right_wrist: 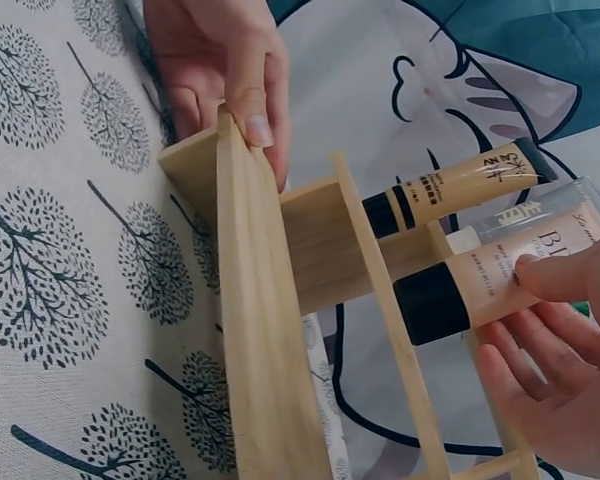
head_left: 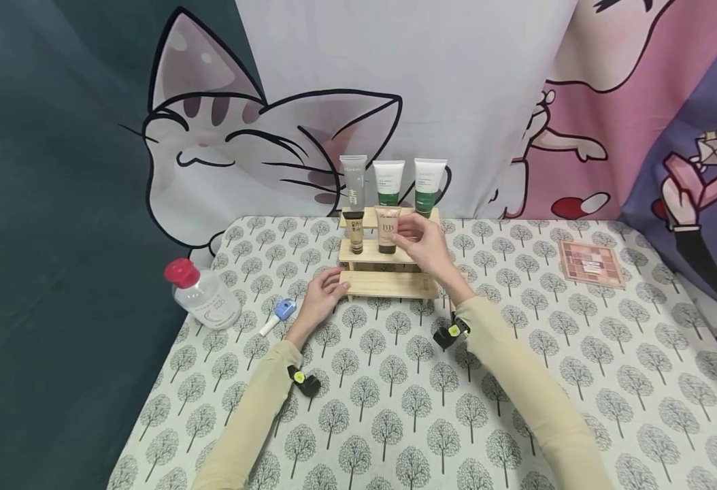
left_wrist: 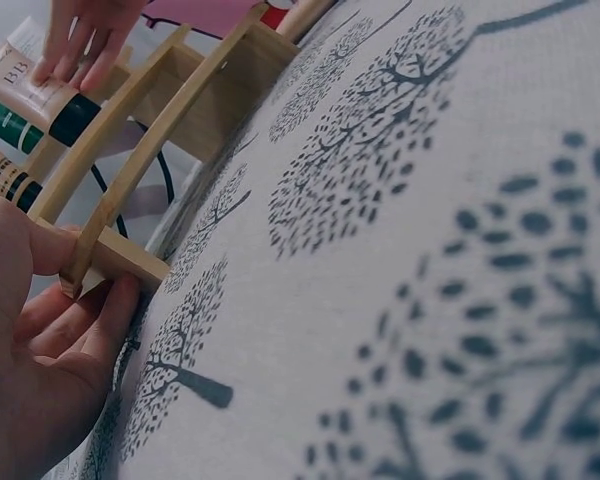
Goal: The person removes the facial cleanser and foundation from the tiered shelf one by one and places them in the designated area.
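A three-step wooden display stand (head_left: 389, 284) stands on the table. My left hand (head_left: 320, 299) grips the left end of its lowest step, thumb on top and fingers beneath in the left wrist view. On the middle step my right hand (head_left: 427, 250) holds a pink BB cream tube (right_wrist: 495, 272) by its side, between thumb and fingers. The tube stands upright on its black cap. To its left is a gold tube (head_left: 355, 233) with a dark top. Behind, on the top step, stand a grey tube (head_left: 354, 182) and two white-and-green tubes (head_left: 389, 178).
Left of the stand are a clear bottle with a red cap (head_left: 208, 296) and a small blue-and-white item (head_left: 280, 313). A pink makeup palette (head_left: 591, 264) lies far right on the tree-print tablecloth (head_left: 420, 408). A cartoon curtain (head_left: 475, 82) hangs behind.
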The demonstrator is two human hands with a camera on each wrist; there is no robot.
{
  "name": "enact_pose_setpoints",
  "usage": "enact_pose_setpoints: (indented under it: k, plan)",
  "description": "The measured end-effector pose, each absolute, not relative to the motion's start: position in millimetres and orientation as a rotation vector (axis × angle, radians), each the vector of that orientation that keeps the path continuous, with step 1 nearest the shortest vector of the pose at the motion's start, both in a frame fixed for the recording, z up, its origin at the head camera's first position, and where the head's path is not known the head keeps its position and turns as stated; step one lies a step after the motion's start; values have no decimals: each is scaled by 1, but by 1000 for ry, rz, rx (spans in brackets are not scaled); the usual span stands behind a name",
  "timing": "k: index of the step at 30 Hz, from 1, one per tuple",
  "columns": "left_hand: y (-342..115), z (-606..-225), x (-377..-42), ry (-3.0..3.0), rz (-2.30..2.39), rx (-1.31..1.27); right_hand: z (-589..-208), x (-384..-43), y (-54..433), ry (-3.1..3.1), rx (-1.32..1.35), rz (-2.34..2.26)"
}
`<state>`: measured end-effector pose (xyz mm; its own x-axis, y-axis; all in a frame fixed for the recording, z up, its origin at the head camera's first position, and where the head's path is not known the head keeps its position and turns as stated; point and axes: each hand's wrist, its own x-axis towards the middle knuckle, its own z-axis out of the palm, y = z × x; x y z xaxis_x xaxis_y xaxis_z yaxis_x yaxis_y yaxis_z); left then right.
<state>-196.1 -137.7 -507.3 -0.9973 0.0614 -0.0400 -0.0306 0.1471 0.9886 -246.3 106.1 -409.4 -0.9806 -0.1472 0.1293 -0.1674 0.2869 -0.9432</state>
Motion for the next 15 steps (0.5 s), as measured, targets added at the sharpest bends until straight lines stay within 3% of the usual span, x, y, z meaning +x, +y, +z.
enact_pose_setpoints:
  k: [15]
  plan:
    - [-137,-507,-196,2317,1996,9,-414,-238,113,-2449,222,1858]
